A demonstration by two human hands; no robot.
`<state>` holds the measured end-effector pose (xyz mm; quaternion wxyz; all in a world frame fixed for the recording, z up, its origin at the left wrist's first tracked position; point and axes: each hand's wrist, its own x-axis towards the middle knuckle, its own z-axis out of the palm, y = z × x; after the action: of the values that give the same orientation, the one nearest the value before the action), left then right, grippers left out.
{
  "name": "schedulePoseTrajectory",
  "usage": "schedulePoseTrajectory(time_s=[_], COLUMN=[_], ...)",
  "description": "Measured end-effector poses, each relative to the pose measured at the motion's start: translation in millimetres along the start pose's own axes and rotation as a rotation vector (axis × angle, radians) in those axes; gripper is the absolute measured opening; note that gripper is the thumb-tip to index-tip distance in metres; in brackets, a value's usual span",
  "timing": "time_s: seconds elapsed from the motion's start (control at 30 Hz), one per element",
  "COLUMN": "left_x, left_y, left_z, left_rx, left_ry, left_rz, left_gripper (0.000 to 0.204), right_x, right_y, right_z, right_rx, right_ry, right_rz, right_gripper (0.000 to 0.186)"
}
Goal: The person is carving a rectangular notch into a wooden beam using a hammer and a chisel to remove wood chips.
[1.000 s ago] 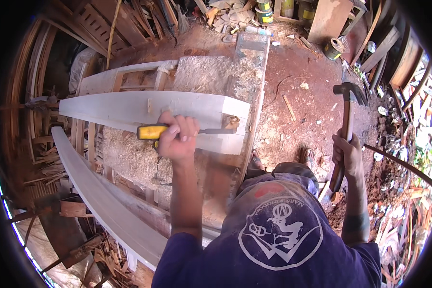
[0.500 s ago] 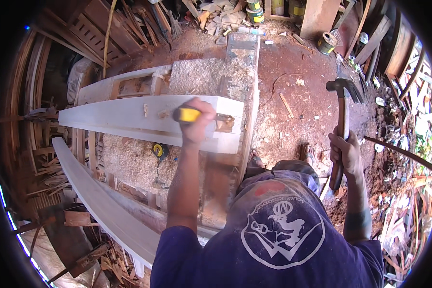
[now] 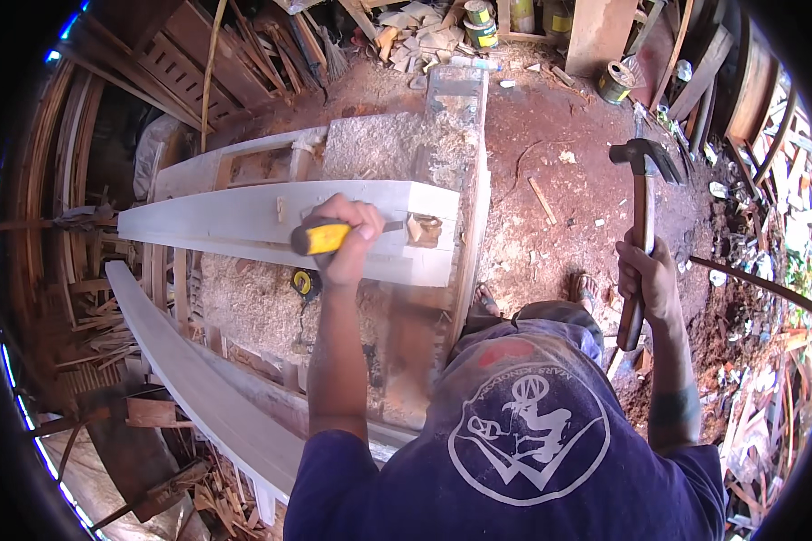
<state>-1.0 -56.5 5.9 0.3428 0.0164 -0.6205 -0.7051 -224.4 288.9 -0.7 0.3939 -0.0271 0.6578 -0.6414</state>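
A long pale wooden beam lies across a low bench, with a rough mortise cut near its right end. Over the beam, my left hand is closed around the yellow-and-black handle of a chisel. The chisel lies almost level, its blade pointing right toward the mortise, where a loose wood chip sits on the edge. Off to the right, my right hand grips a claw hammer by its handle, head up, apart from the beam.
A yellow-and-black tape measure lies on the shavings-covered bench below the beam. A second, curved pale timber runs along the lower left. Tins and scrap wood stand or lie at the back. Litter covers the ground at right.
My left hand has drawn the chisel leftward along the beam, its blade backing away from the mortise. The wood chip now shows at the mortise edge. The hammer has barely moved.
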Motion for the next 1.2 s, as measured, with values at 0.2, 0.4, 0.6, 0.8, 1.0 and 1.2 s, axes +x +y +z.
schedulePoseTrajectory(time_s=[0.2, 0.4, 0.6, 0.8, 1.0, 1.2], left_x=[8, 7, 10, 9, 7, 11], left_y=[-34, -18, 6, -15, -48, -54], left_z=[41, 1, 3, 4, -5, -8], left_rx=[-0.155, -0.275, 0.023, 0.115, 0.187, 0.339], left_ry=[-0.069, -0.019, -0.092, -0.073, -0.063, -0.194], left_rz=[-0.119, -0.089, -0.055, -0.086, -0.153, -0.075], left_gripper=[0.016, 0.013, 0.014, 0.018, 0.018, 0.016], right_x=[0, 5, 7, 6, 5, 10], right_y=[1, 3, 3, 2, 2, 8], right_z=[-3, -18, -14, -12, -10, -6], right_rx=[0.013, 0.051, 0.079, 0.108, 0.072, -0.624], right_ry=[0.034, 0.079, 0.085, 0.052, 0.075, 0.056], right_rz=[0.015, 0.023, 0.018, 0.056, 0.053, -0.271], right_gripper=[0.017, 0.015, 0.013, 0.015, 0.015, 0.016])
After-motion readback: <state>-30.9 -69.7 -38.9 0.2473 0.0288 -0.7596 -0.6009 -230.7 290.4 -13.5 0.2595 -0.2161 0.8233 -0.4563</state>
